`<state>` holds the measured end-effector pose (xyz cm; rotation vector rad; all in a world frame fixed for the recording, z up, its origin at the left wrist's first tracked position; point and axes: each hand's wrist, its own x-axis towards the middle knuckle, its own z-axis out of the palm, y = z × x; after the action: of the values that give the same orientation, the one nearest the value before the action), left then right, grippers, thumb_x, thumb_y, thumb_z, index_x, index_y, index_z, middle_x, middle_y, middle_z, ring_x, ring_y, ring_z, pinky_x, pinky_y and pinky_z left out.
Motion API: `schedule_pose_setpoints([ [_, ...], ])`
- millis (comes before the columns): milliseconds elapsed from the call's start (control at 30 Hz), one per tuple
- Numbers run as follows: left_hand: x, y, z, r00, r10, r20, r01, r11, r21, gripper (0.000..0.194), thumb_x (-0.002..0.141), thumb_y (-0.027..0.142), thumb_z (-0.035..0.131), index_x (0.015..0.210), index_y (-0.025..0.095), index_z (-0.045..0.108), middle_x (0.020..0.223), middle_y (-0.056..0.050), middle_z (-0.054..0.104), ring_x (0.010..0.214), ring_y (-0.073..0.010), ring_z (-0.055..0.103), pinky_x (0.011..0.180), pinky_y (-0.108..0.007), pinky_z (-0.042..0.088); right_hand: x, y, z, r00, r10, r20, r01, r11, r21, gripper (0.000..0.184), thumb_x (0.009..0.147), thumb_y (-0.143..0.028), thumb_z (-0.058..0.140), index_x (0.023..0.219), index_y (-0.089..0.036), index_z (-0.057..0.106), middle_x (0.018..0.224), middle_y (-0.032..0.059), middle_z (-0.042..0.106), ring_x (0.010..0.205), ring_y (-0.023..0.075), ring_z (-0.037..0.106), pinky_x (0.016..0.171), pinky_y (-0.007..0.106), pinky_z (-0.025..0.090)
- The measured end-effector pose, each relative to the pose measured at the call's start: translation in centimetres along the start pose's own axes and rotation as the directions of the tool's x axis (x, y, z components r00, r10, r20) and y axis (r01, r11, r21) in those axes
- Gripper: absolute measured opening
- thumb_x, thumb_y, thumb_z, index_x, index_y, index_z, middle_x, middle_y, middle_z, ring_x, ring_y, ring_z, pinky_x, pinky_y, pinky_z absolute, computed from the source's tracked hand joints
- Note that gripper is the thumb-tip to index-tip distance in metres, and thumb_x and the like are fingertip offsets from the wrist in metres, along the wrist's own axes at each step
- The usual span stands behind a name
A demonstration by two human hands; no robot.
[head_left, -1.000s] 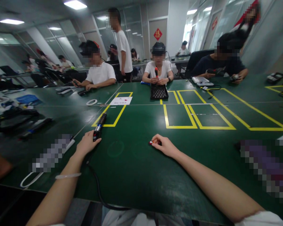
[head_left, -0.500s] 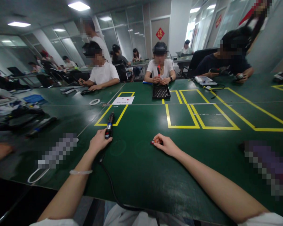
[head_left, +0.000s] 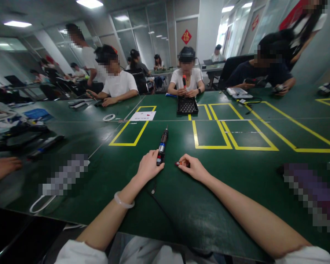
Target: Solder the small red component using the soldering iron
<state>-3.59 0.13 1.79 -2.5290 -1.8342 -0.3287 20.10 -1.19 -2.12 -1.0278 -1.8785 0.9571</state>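
Observation:
My left hand point(head_left: 148, 165) is wrapped round the rear end of an electric screwdriver point(head_left: 162, 143), a dark slim tool with blue and silver bands. Its thin bit points away from me, over the green table point(head_left: 178, 205). A black cord point(head_left: 165, 212) runs from behind that hand toward the table's front edge. To the right, my right hand point(head_left: 194, 168) rests on the table with thumb and forefinger pinching a small red piece point(head_left: 177, 163). The fingers cover most of the piece, so its kind is unclear. A short gap separates the screwdriver from the red piece.
Yellow tape outlines point(head_left: 213, 147) mark the table ahead. A paper sheet point(head_left: 142, 116) and a white ring point(head_left: 109, 117) lie beyond. Across from me, a person holds a red-handled tool over a black tray point(head_left: 187, 106). Another person's hand point(head_left: 5, 168) is at far left.
My left hand has moved right with the screwdriver, out of the left tape outline and close to my right hand. My right hand has stayed almost in place, still pinching the red piece.

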Motion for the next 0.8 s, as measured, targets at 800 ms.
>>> schedule_pose_setpoints([
  [800, -1.1, 5.4, 1.4, 0.983, 0.183, -0.016, -0.183, 0.977, -0.109, 0.059, 0.080, 0.037, 0.056, 0.135, 0.023, 0.040, 0.126, -0.013, 0.050, 0.109, -0.0274, 0.052, 0.092, -0.040, 0.042, 0.1, 0.2, 0.1, 0.998, -0.055, 0.021, 0.057, 0.988, -0.143, 0.002, 0.084, -0.018, 0.057, 0.086, -0.020, 0.056, 0.073, -0.0009, 0.060, 0.065, 0.0139, 0.056, 0.064, 0.025, 0.044],
])
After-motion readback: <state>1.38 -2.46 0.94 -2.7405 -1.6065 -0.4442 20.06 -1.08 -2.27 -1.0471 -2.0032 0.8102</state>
